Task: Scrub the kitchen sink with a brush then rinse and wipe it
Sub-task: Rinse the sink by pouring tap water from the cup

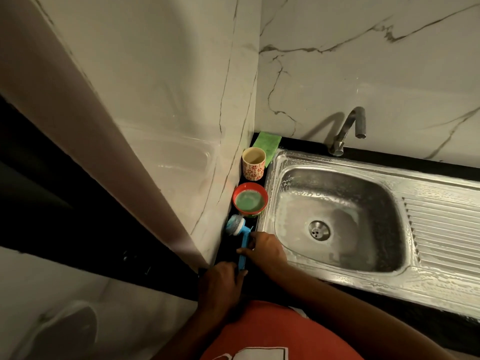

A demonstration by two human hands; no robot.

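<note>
stainless steel kitchen sink (345,188): single basin with round drain (319,230), ribbed draining board (441,229) at three o'clock of the basin, set in a black counter (301,142). a pale soapy film lies over basin and rim, so rinsing and wiping look not yet done.

blue plastic-handled brush with a steel-wool head (240,237): lies on the counter strip at nine o'clock of the basin, just beside the sink rim. long axis runs near twelve to six, head toward twelve, handle end toward the person.

right hand (265,246): the nearer hand, reaching across from four o'clock, wrist low over the sink's near corner. thumb and fingers pinch the handle narrowly at mid-length.

left hand (220,284): at the six o'clock end of the handle, knuckles up, fingers curled. i cannot tell whether it grips the end or only touches it.

judgement: whichever way the brush goes next, it has to travel toward three o'clock to reach the basin, and the right hand is placed for that.

also present: red round bowl of green liquid (250,200) touching the brush head at twelve o'clock; patterned ceramic cup (253,165) beyond it; green sponge cloth (267,144); chrome tap (348,131).
</note>
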